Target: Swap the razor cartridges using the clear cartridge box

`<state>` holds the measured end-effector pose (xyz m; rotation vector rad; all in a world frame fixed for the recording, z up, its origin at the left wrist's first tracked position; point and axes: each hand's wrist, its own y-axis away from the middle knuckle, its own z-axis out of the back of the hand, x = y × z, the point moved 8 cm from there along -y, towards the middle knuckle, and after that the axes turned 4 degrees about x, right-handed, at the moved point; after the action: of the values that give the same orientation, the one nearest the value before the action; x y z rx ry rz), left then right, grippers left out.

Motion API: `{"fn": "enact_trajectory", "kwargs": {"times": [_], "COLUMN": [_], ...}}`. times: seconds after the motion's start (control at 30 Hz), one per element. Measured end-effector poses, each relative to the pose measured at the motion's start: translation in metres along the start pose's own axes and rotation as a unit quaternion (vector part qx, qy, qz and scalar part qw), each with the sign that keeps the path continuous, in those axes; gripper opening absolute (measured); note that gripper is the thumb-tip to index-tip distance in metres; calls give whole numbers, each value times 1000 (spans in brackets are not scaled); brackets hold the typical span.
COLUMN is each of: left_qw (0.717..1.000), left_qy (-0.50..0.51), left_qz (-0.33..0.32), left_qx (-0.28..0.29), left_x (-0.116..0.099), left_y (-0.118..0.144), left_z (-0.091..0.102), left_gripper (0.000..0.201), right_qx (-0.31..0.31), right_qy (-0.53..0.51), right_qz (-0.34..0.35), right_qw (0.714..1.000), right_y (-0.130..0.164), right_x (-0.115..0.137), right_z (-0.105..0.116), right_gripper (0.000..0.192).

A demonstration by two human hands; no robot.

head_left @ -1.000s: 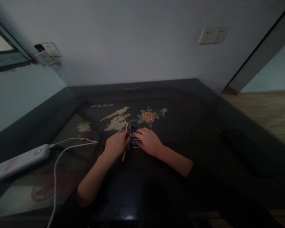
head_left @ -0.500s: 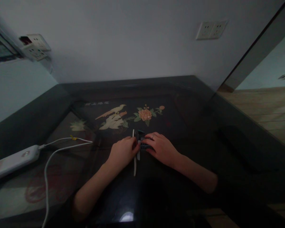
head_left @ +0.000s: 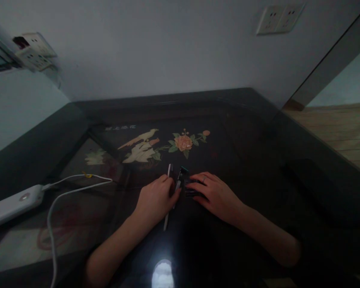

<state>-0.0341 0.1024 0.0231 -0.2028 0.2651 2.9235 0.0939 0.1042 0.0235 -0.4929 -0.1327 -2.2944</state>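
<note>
My left hand (head_left: pixel 156 196) is closed around a thin pale stick (head_left: pixel 166 222), whose two ends show above and below the fingers. By its thumb, a slim object with a silvery shaft and a dark, green-edged head (head_left: pixel 183 171), looking like a razor, leans at an angle; whether the thumb grips it I cannot tell. My right hand (head_left: pixel 213 192), with a ring on one finger, has its bent fingers on a small dark object (head_left: pixel 192 193) just right of the shaft. Those fingers cover most of it, so its kind is unclear.
The glossy black table (head_left: pixel 222 160) carries a bird-and-flower picture (head_left: pixel 183 142). To the left lie a white power strip or power bank (head_left: pixel 16 204) and its white cable (head_left: pixel 52 224). A dark flat object (head_left: pixel 312 184) lies at right. Wall sockets (head_left: pixel 280 19) are behind.
The dark-headed object has tilted to the right at its top. My right hand has shifted right and slightly down with the small dark object, widening the space between the hands.
</note>
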Motion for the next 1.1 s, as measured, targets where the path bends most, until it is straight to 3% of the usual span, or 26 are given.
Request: {"fn": "enact_trajectory", "kwargs": {"times": [0.17, 0.33, 0.43, 0.53, 0.63, 0.73, 0.9, 1.1], "left_qw": [997, 959, 917, 862, 823, 819, 824, 848], "left_qy": [50, 261, 391, 503, 565, 570, 556, 516], "left_qz": [-23, -81, -68, -60, -52, -63, -105, -76], "left_qx": [-48, -81, -40, 15, 28, 22, 29, -99], "left_x": [-2, -7, -14, -27, -34, -37, -40, -11], "left_y": [0, 6, 12, 18, 22, 23, 22, 20], "left_z": [10, 21, 18, 9, 3, 0, 0, 25], "left_gripper": [21, 20, 19, 21, 23, 23, 18, 13], "right_qx": [-24, -124, -159, -140, -133, -140, -147, -182], "right_qy": [-45, -187, -338, -482, -560, -575, -564, -584], "right_qz": [-6, -25, -45, -69, -82, -72, -39, -11], "right_qw": [999, 974, 927, 862, 814, 803, 812, 791], "right_y": [4, 10, 15, 16, 17, 19, 22, 28], "right_x": [-5, -9, -9, -3, 2, 5, 11, 3], "right_z": [8, 32, 37, 28, 20, 21, 33, 50], "right_gripper": [34, 23, 21, 25, 30, 26, 16, 19]}}
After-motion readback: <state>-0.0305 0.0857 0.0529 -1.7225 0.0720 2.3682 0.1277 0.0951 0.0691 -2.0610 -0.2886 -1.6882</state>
